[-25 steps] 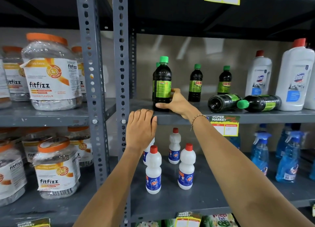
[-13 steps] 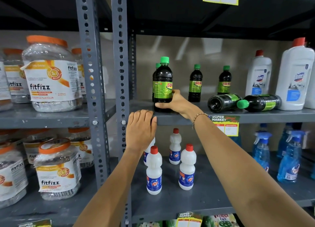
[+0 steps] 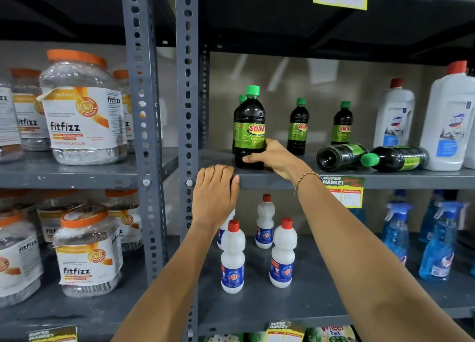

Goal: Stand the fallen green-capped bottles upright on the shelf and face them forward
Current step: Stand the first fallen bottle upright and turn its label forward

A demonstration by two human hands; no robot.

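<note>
On the grey middle shelf [image 3: 282, 181] my right hand [image 3: 275, 157] grips the base of an upright dark bottle with a green cap [image 3: 249, 125]; its SUNNY label faces me. Another green-capped bottle [image 3: 241, 99] stands right behind it, mostly hidden. Two more upright bottles [image 3: 298, 127] [image 3: 342, 123] stand further back. Two bottles lie on their sides to the right: one [image 3: 339, 156] shows its base, the other [image 3: 395, 158] points its green cap left. My left hand [image 3: 216, 190] rests with curled fingers on the shelf's front edge.
Large white red-capped bottles [image 3: 394, 115] [image 3: 449, 120] stand at the shelf's right end. Small white bottles [image 3: 232, 259] and blue spray bottles [image 3: 395, 233] fill the shelf below. Orange-lidded jars [image 3: 82, 110] sit on the left rack past the grey uprights [image 3: 186, 84]. A price tag [image 3: 343, 190] hangs on the shelf edge.
My right hand has turned the upright bottle, so its SUNNY label now faces forward. My left hand stayed on the shelf edge.
</note>
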